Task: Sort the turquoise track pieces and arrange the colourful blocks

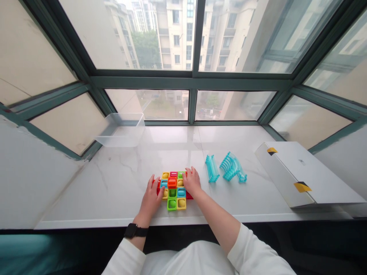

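Note:
A flat cluster of square toy blocks [172, 193] in red, yellow, green and blue lies near the front edge of the white sill. One orange-red block [172, 182] in the middle seems to stand higher than its neighbours. My left hand [152, 193] grips the cluster's left side, its thumb over the near blocks and its fingers at a red block. At the far right corner, my right hand [192, 181] has its fingers closed over a green block and the edge beside it; its fingertips partly hide what they hold.
Two clear turquoise track pieces, one straight [211, 169] and one curved [231, 167], lie to the right of the blocks. A translucent plastic tub [123, 141] sits at the back left. A white box [312, 172] with yellow-black tabs occupies the right side. Windows [192, 83] enclose the sill.

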Motion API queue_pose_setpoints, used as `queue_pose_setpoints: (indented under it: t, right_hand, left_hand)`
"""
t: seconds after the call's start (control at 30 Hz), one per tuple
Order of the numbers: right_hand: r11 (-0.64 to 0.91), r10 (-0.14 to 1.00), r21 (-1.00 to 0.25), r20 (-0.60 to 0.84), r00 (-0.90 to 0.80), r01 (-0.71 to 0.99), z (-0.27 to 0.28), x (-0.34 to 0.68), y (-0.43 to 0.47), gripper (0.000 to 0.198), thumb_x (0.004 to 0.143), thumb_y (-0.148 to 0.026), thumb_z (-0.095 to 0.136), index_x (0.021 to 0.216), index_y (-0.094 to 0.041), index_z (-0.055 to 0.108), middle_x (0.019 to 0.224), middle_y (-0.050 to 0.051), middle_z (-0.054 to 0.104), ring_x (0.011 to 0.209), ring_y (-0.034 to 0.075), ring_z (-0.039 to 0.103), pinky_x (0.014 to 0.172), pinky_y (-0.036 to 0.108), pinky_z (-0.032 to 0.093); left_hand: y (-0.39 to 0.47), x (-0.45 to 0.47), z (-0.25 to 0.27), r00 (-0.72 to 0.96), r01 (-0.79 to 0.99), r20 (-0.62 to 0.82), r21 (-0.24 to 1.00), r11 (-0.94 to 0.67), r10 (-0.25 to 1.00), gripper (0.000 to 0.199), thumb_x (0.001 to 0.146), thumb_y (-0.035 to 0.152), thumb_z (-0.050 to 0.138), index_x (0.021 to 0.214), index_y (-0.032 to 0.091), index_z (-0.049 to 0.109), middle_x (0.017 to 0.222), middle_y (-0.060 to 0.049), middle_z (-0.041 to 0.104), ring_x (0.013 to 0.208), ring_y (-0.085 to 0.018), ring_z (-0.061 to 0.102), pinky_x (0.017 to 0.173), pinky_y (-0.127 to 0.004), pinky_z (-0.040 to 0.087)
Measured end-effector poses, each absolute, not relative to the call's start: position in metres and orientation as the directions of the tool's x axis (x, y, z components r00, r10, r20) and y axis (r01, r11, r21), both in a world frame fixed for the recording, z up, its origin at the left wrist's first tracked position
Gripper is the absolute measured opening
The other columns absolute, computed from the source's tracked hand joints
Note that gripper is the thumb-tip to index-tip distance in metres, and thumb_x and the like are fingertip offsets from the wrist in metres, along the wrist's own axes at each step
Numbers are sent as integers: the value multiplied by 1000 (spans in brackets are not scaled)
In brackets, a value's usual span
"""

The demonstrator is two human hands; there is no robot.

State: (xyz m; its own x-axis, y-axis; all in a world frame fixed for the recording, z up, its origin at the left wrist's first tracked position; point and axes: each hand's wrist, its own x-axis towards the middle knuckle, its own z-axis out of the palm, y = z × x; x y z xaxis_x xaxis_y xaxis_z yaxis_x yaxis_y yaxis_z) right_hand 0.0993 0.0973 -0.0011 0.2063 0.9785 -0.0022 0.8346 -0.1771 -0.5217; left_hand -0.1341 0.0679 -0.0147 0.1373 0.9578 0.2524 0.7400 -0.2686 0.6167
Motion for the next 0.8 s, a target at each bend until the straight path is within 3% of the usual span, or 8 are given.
queue_pose_setpoints:
  t: [0.13,0.23,0.3,0.37,0.47,0.57,0.63,0.8]
  right_hand:
    - [-139,972,-629,62,228,765,6,82,94,40,106,-29,49,141,-15,63,157,20,49,148,30,45,122,45,37]
    - [47,956,-681,243,165,731,25,96,89,38,104,-29,50,138,-19,63,154,15,52,147,27,44,123,45,37]
    - [150,897,-635,409,166,758,41,123,87,34,102,-29,52,131,-22,66,152,13,52,149,28,39,126,48,32]
    - [110,852,-559,479,212,822,54,159,86,33,99,-29,54,128,-21,67,150,14,52,147,32,38,125,53,30]
    - [-45,877,-450,410,251,892,58,204,87,44,95,-29,58,137,-18,63,149,20,50,143,37,41,121,56,34]
    - [-170,920,-378,270,284,910,45,224,86,58,89,-30,68,145,-17,59,155,24,46,142,44,41,115,60,38]
    - [-240,936,-371,158,316,897,33,225,84,66,87,-29,70,150,-20,55,154,25,48,134,44,51,107,58,45]
    - [-227,959,-419,60,276,879,9,205,69,65,92,-23,58,156,-22,49,143,24,58,104,36,70,86,46,55]
  left_hand:
    - [62,-139,-2,31,803,360,546,-238,932,47,106,42,44,147,19,53,160,-20,45,149,-38,45,120,-62,42]
    - [51,-139,8,-6,837,422,498,-226,907,50,107,42,42,150,19,49,160,-20,46,152,-37,41,124,-62,34]
    - [46,-139,12,6,854,420,470,-223,908,53,105,45,46,152,21,48,162,-20,44,154,-38,37,126,-63,29]
    - [45,-140,14,39,865,383,450,-224,923,58,101,50,54,151,21,49,165,-19,42,156,-41,33,126,-65,28]
    - [47,-138,18,104,851,341,455,-261,934,63,97,53,60,150,21,50,165,-19,41,157,-43,31,126,-66,28]
    - [42,-125,28,143,808,401,481,-340,905,59,100,48,57,152,22,45,162,-17,46,157,-37,33,128,-61,30]
    - [32,-107,35,182,776,451,480,-409,874,54,101,43,56,151,24,46,158,-15,50,156,-33,36,128,-57,33]
    - [9,-49,32,544,682,349,347,-644,763,48,99,34,59,147,28,57,161,-11,50,158,-34,33,130,-59,29]
